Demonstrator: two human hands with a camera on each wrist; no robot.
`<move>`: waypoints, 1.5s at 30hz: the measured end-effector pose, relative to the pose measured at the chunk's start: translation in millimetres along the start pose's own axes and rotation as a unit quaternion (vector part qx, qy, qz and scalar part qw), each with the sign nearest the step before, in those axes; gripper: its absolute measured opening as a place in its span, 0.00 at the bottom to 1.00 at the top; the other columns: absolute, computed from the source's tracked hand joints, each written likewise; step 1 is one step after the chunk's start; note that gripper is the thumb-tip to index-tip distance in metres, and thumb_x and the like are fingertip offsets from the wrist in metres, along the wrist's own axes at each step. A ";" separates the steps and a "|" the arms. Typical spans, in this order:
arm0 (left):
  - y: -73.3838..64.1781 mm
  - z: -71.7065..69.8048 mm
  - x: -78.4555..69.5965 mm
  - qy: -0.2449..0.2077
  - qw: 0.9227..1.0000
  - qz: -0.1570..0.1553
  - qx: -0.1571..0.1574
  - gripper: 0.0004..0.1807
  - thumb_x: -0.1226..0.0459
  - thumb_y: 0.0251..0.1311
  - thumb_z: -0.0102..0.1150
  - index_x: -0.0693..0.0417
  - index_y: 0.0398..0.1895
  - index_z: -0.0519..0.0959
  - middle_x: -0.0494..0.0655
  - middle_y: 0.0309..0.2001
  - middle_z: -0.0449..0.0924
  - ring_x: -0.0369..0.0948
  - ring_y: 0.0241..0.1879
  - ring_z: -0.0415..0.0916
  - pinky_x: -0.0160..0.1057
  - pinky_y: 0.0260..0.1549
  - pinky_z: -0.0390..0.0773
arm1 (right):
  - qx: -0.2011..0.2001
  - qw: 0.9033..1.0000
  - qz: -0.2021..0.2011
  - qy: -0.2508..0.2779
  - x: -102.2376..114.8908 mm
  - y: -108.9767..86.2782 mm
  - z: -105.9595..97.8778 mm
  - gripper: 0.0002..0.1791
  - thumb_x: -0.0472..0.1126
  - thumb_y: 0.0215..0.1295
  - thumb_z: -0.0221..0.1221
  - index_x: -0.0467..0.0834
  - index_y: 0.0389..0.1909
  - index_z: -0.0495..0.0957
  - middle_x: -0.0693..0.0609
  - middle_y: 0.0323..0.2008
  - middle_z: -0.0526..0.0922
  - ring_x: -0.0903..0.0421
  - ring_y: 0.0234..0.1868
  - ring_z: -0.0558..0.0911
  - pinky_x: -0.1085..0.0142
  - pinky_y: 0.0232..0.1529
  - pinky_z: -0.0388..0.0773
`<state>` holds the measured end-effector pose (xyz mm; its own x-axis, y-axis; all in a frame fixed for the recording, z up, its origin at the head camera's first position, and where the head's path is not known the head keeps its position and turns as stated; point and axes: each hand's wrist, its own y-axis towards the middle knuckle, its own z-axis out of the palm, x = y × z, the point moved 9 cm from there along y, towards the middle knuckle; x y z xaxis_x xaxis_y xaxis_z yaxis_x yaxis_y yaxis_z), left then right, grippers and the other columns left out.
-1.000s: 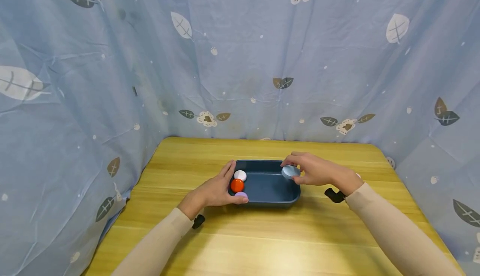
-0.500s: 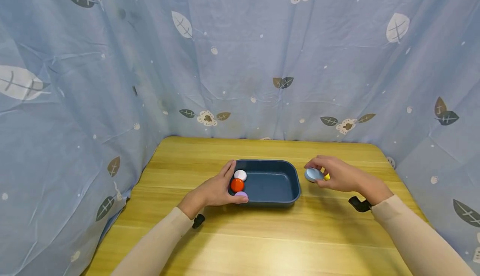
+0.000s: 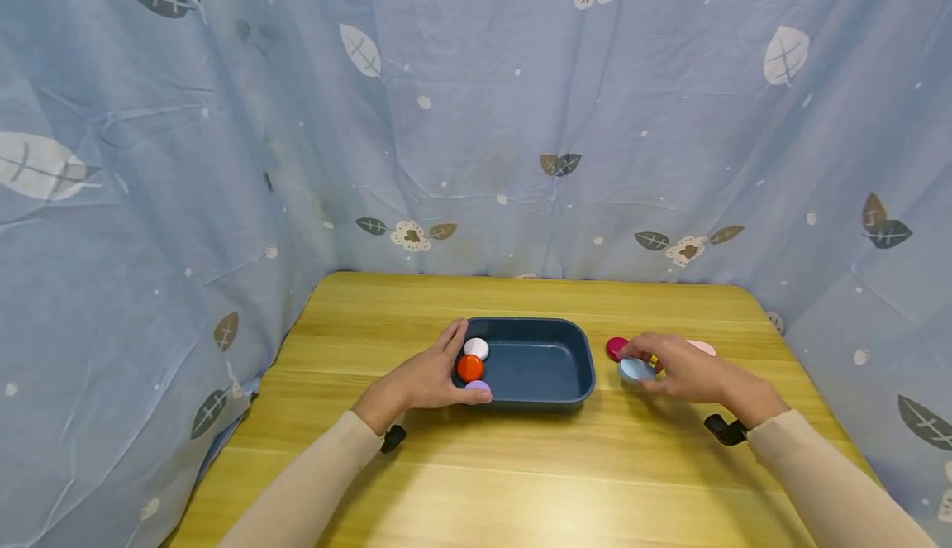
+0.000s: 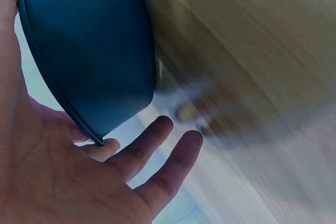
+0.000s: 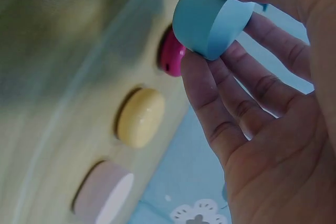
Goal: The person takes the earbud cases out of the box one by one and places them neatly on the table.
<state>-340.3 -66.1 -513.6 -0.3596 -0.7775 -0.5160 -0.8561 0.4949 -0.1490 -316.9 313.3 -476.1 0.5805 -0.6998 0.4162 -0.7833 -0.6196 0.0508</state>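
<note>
My left hand grips the left end of a dark blue rectangular tray, thumb over the near rim and fingertips at the far rim. In the left wrist view, two fingers reach out past the tray's outer wall. My right hand pinches a light blue domed round piece between thumb and fingertips, right of the tray. Its smooth dome and pale flat face show in the right wrist view. Beside that hand lie a magenta round piece, a yellow one and a pale pink one.
At the tray's left end sit a white round piece, a red-orange one and a purple one, partly under my left thumb. A wooden table lies beneath, with patterned blue curtains around it.
My right hand has carried the light blue piece from over the tray's right end out to the right and closer to me. Magenta and pink pieces now show. The left hand and tray stay put.
</note>
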 end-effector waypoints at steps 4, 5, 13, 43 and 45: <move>0.4 -0.3 0.9 -0.002 1.000 -0.001 0.000 0.80 0.24 0.63 0.76 0.47 1.00 0.36 0.50 1.00 0.33 0.63 0.84 0.76 0.61 0.82 0.80 | 0.004 1.000 0.002 0.005 -4.1 -0.8 8.9 0.22 0.36 0.72 0.80 0.42 0.63 0.88 0.52 0.54 0.90 0.60 0.50 0.85 0.61 0.49 0.94; 0.5 -0.3 1.1 -0.003 1.000 -0.001 0.000 0.80 0.24 0.63 0.76 0.47 1.00 0.36 0.50 1.00 0.33 0.63 0.84 0.76 0.61 0.82 0.80 | 0.006 1.000 0.005 0.006 -4.6 -0.8 10.7 0.22 0.36 0.72 0.80 0.42 0.64 0.88 0.52 0.55 0.91 0.60 0.50 0.85 0.61 0.50 0.94; 0.2 0.3 1.5 0.000 1.000 -0.001 0.000 0.80 0.24 0.63 0.76 0.48 1.00 0.36 0.50 1.00 0.32 0.62 0.83 0.78 0.61 0.82 0.80 | 0.010 1.000 0.014 0.003 -3.6 -0.1 20.7 0.22 0.37 0.72 0.80 0.44 0.64 0.89 0.45 0.64 0.92 0.53 0.54 0.89 0.57 0.53 0.95; 1.8 -4.7 1.2 0.069 0.998 -0.005 -0.010 0.79 0.19 0.62 0.71 0.48 1.00 0.40 0.48 1.00 0.38 0.59 0.85 0.75 0.74 0.81 0.74 | -0.045 0.997 -0.032 -0.047 22.1 20.7 -6.1 0.19 0.39 0.78 0.76 0.42 0.66 0.90 0.50 0.53 0.92 0.54 0.46 0.88 0.52 0.51 0.92; 1.5 -6.0 1.4 0.080 0.997 -0.006 -0.009 0.79 0.18 0.62 0.69 0.47 1.00 0.40 0.48 1.00 0.39 0.57 0.89 0.71 0.76 0.84 0.68 | -0.048 0.996 -0.046 -0.051 31.9 31.2 -9.4 0.20 0.38 0.78 0.75 0.42 0.67 0.90 0.50 0.53 0.91 0.57 0.45 0.87 0.53 0.50 0.92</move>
<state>-344.3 -68.8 -509.6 -0.4027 -0.8361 -0.3725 -0.8670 0.4789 -0.1377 -324.9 275.0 -452.7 0.6670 -0.6770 0.3112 -0.7402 -0.6499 0.1724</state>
